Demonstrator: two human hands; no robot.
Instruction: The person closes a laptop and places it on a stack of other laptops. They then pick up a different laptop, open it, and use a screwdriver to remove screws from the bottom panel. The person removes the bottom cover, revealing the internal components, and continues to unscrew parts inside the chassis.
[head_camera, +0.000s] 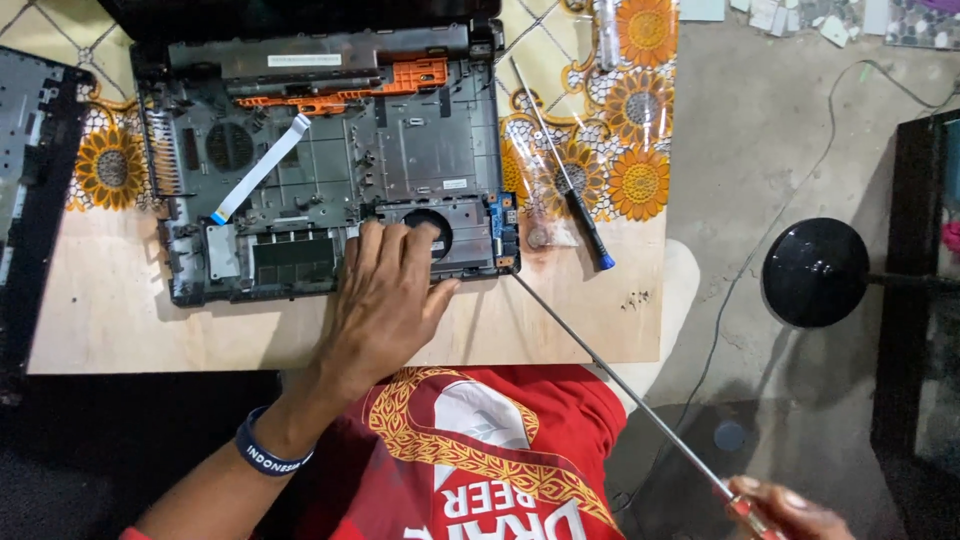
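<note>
While cut off, right hand (790, 510) grips screwdriver (620, 380) (handle hidden) | left hand (385, 295) covers laptop base (330, 150)

A blue-tipped screwdriver (580, 210) is laid on the sunflower-print cloth (640, 110), a black round lamp base (815, 272) is seen on the floor, a dark panel (30, 180) at left.

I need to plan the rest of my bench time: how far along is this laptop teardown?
Done: the laptop base lies opened, with bare plastic and no boards in view, and a white ribbon cable lies loose. In hand: the left hand presses the front edge while the right hand aims a long screwdriver at the front right corner. Left: the orange bracket remains attached.
</note>
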